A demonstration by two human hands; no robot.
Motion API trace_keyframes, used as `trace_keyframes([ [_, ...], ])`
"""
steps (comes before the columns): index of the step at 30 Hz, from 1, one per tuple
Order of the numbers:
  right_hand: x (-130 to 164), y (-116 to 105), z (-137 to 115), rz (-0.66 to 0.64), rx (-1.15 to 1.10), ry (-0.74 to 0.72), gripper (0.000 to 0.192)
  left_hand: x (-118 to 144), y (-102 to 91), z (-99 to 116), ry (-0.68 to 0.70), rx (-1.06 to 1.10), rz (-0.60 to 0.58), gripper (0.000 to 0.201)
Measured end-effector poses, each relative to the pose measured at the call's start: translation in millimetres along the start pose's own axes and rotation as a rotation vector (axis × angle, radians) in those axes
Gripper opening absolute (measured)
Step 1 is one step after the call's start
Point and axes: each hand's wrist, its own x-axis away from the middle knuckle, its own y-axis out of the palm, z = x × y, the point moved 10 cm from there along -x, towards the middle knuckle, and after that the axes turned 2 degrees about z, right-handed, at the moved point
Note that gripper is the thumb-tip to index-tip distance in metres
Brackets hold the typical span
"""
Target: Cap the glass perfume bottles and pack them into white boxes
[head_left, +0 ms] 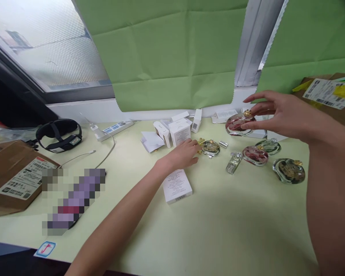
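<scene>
My right hand (281, 115) grips a flattened round glass bottle (236, 124) with dark red inside and a gold ornament at its neck. Thumb and fingers close on it from the right. My left hand (184, 152) is curled at a small gold-coloured piece (201, 142), partly hidden by the fingers. Right beside it is a smaller glass bottle (211, 148) with dark contents. A silver cylinder (223, 144) and a clear-and-silver block-like piece (234, 163) lie nearby. More glass bottles stand to the right: a red one (255, 155), a greenish one (271, 146) and a dark one (289, 171).
Small white boxes (180, 130) cluster by the window; a flat white box (177, 186) lies below my left wrist. Leftward are a cardboard box (23, 174), a black head strap (59, 136), a power strip (115, 130) and a cable (110, 151). Another carton (330, 96) sits far right.
</scene>
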Motion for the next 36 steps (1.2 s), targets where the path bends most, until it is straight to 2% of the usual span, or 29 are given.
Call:
trace_keyframes([
  [2,2.6,-2.9,-6.9,0.004,-0.009,-0.032,0.079,-4.1,2.4,-2.2,-0.018,0.013,0.053,0.044],
  [6,7.1,-5.1,-16.9,-0.027,-0.051,-0.086,0.073,-7.7,13.0,-8.8,-0.050,0.108,0.059,0.049],
  [10,9.3,-9.4,-21.1,-0.002,-0.040,-0.106,0.073,-9.5,19.0,-12.8,-0.050,0.088,0.049,0.044],
  [16,11.3,-2.2,-30.3,-0.061,-0.058,-0.149,0.069,-15.9,25.3,-9.5,0.019,0.026,0.035,0.027],
  [23,17.7,5.8,-49.5,-0.109,-0.074,-0.233,0.062,-18.6,26.3,-3.5,0.077,0.004,0.062,0.027],
  [26,21.9,22.9,-60.1,-0.198,-0.190,-0.252,0.061,-18.5,25.7,-3.4,0.092,0.010,0.066,0.026],
  [29,32.1,54.4,-68.9,-0.348,-0.329,-0.254,0.061,-15.2,17.0,-7.6,0.088,0.025,0.075,0.025],
  [33,56.8,105.1,-67.8,-0.509,-0.488,-0.232,0.063,-3.5,-15.1,-10.8,0.075,0.082,0.118,0.028],
  [36,76.1,135.7,-55.0,-0.504,-0.530,-0.205,0.064,8.2,-44.1,-9.3,0.044,0.213,0.156,0.028],
])
